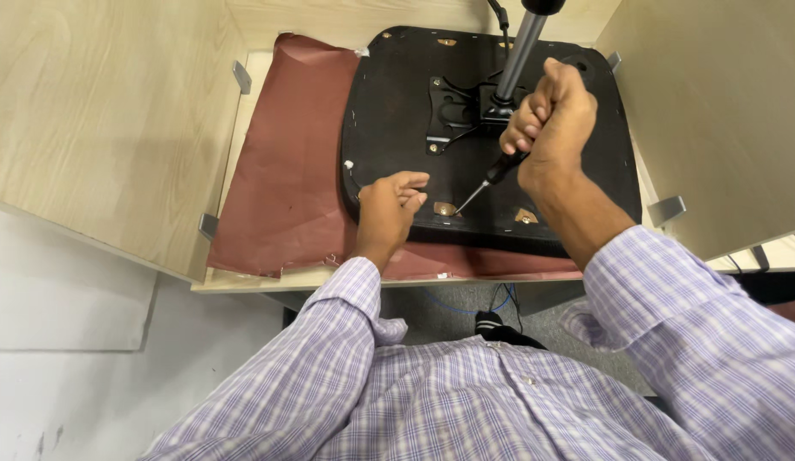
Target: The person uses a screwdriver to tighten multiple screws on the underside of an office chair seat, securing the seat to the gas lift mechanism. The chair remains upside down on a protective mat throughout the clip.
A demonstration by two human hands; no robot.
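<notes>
An upturned black chair seat (397,119) lies on a reddish-brown sheet (286,162). A metal mechanism plate (455,113) with a grey gas-lift column (519,53) is fixed at the seat's middle. My right hand (553,119) is closed around a black-handled screwdriver (493,177), whose tip meets a small copper-coloured fitting (446,208) near the seat's front edge. My left hand (391,207) rests on that front edge just left of the fitting, fingers curled, holding the seat steady. A second copper fitting (526,217) sits to the right.
Light wooden partition walls (107,111) stand left and right (722,111) of the work surface, with metal brackets (241,77) (666,209) at their bases. The table's front edge (244,280) runs just beyond my checked sleeves. Cables lie on the floor below.
</notes>
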